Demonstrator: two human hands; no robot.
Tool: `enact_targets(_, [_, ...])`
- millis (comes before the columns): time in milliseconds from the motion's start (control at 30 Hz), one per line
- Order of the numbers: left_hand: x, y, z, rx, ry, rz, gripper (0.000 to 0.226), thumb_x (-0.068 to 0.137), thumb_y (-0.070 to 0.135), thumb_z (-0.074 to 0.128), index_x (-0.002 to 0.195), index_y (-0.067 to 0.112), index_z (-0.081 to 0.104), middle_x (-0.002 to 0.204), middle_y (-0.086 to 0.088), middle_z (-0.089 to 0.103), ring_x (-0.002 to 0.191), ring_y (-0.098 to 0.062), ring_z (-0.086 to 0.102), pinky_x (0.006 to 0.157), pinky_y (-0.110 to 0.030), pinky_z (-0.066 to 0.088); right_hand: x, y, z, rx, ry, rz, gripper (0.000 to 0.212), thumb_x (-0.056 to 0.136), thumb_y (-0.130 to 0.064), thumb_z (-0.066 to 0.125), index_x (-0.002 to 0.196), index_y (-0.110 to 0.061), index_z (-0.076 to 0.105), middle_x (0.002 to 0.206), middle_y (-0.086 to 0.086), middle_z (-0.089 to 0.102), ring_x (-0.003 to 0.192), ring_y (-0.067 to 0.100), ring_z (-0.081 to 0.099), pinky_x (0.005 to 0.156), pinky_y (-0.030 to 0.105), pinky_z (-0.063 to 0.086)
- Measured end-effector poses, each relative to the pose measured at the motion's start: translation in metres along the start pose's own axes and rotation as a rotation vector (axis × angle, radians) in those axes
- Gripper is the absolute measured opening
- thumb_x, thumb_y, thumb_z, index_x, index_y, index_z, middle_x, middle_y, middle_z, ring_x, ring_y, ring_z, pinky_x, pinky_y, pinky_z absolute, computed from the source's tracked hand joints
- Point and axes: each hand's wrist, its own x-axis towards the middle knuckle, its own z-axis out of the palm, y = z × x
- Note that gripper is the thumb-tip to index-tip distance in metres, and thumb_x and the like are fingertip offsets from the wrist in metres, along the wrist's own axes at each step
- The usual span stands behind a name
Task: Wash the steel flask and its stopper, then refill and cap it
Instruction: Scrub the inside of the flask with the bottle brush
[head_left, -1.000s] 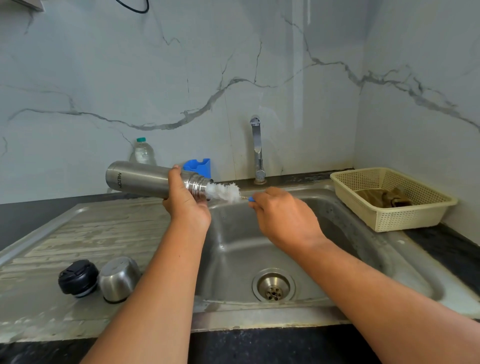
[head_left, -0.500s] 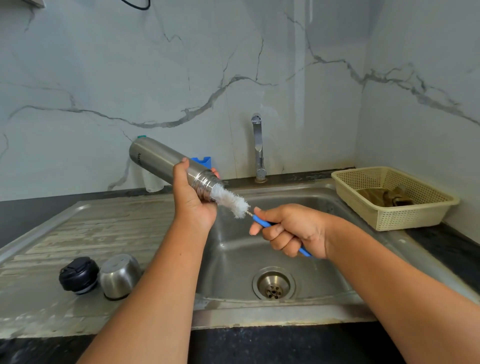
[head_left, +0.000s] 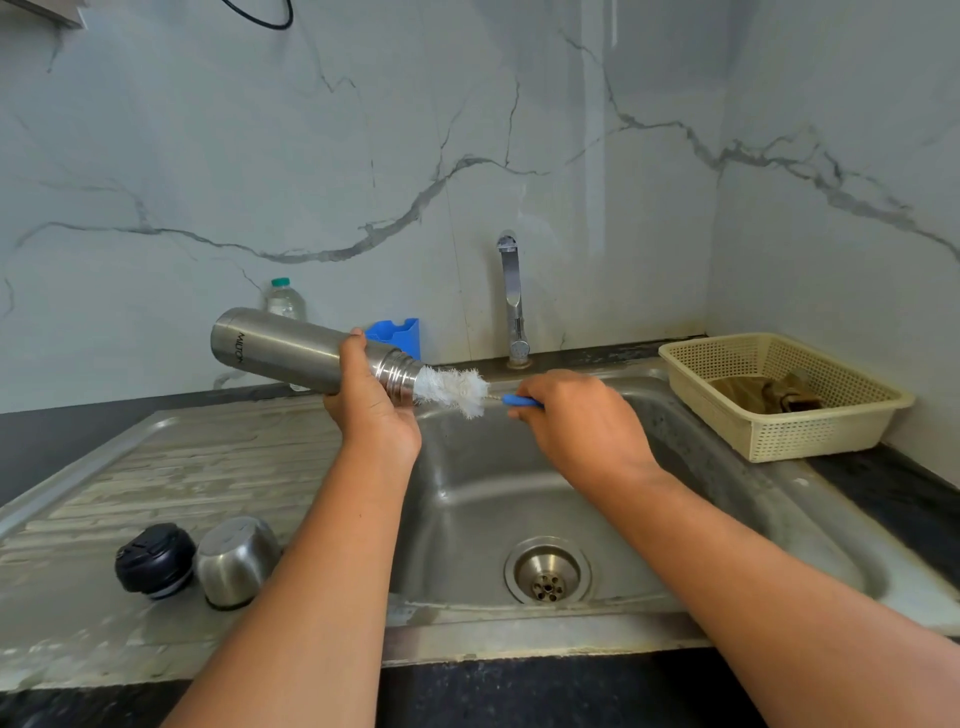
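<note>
Risk at left: round black plastic stopper (head_left: 155, 560) and domed steel cap (head_left: 234, 561) lie loose on the ribbed drainboard (head_left: 156, 467) and might roll. Left hand (head_left: 376, 410) grips the smooth cylindrical steel flask (head_left: 291, 349) near its threaded neck, over the sink (head_left: 493, 493); wet metal may slip. Fluffy white bottle brush (head_left: 451, 389) enters its mouth, right hand (head_left: 582, 421) clasping the blue handle

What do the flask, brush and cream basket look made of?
Cylindrical silver flask: brushed steel, dull metallic sheen. White-bristled bottle brush: soft fibre bristles, blue handle likely plastic. Cream perforated basket: probably moulded plastic, matte, fine mesh holes.
</note>
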Motion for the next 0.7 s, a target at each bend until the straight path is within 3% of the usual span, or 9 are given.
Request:
enact_targets(100, [0.001,0.004,-0.002,-0.031,-0.03,-0.04,0.074,0.072,0.035,0.086,0.136,0.009,0.058,0.109,-0.005,0.073,0.083,-0.023,0.074,0.071,-0.039,0.062,-0.002,-0.004,-0.003,-0.057,-0.069,-0.034,0.034,0.105,-0.045,0.049,0.083,-0.02,0.054,0.078,-0.003,0.055,0.075,0.027,0.057,0.061,0.036,0.046])
enact_targets(167, [0.004,0.006,-0.003,-0.033,-0.061,-0.061,0.062,0.071,0.039,0.083,0.122,0.01,0.062,0.1,-0.003,0.069,0.075,-0.02,0.071,0.065,-0.034,0.059,-0.004,-0.008,-0.004,0.023,-0.129,-0.004,0.04,0.105,-0.051,0.046,0.079,-0.022,0.054,0.068,-0.005,0.054,0.068,0.024,0.056,0.057,0.033,0.041])
enact_targets(267, [0.002,0.007,-0.005,-0.026,-0.12,-0.095,0.04,0.082,0.041,0.076,0.109,0.015,0.061,0.087,-0.002,0.064,0.066,-0.018,0.066,0.06,-0.029,0.056,-0.004,-0.01,-0.003,0.499,-0.313,0.21,0.043,0.104,-0.051,0.05,0.084,-0.019,0.072,0.059,-0.008,0.048,0.053,0.012,0.045,0.052,0.027,0.037])
enact_targets(367, [-0.005,0.007,-0.004,-0.047,-0.159,-0.14,0.033,0.087,0.04,0.071,0.104,0.014,0.06,0.078,-0.003,0.061,0.064,-0.019,0.063,0.061,-0.027,0.054,-0.003,-0.004,-0.01,1.012,-0.654,0.52,0.038,0.103,-0.048,0.054,0.094,-0.015,0.07,0.059,-0.008,0.032,0.046,0.006,0.023,0.04,0.018,0.019])
enact_targets(467, [-0.011,0.004,0.0,-0.08,-0.201,-0.171,0.032,0.088,0.039,0.07,0.103,0.012,0.063,0.078,-0.005,0.063,0.066,-0.02,0.064,0.065,-0.027,0.055,-0.001,0.004,-0.021,1.255,-0.893,0.688,0.033,0.101,-0.044,0.056,0.096,-0.014,0.068,0.059,-0.009,0.026,0.041,0.002,0.02,0.034,0.013,0.016])
enact_targets(533, [-0.015,0.004,0.002,-0.079,-0.212,-0.175,0.031,0.088,0.039,0.069,0.102,0.012,0.062,0.076,-0.006,0.064,0.066,-0.02,0.064,0.065,-0.027,0.055,-0.001,0.008,-0.023,1.223,-0.895,0.667,0.037,0.102,-0.046,0.054,0.099,-0.013,0.07,0.059,-0.009,0.027,0.042,0.002,0.021,0.034,0.013,0.017])
enact_targets(600, [-0.015,0.003,0.002,-0.052,-0.194,-0.151,0.033,0.086,0.038,0.072,0.104,0.012,0.06,0.073,-0.005,0.065,0.064,-0.02,0.065,0.063,-0.028,0.056,-0.002,0.007,-0.02,1.045,-0.793,0.557,0.044,0.104,-0.05,0.05,0.102,-0.011,0.072,0.059,-0.007,0.033,0.044,0.005,0.022,0.038,0.017,0.019])
enact_targets(700, [-0.011,0.005,0.001,-0.033,-0.121,-0.082,0.069,0.068,0.038,0.085,0.126,0.01,0.06,0.092,-0.007,0.066,0.069,-0.023,0.067,0.062,-0.034,0.057,-0.004,0.003,-0.008,0.666,-0.514,0.343,0.043,0.101,-0.055,0.054,0.098,-0.016,0.073,0.065,-0.005,0.052,0.05,0.009,0.04,0.049,0.023,0.037])
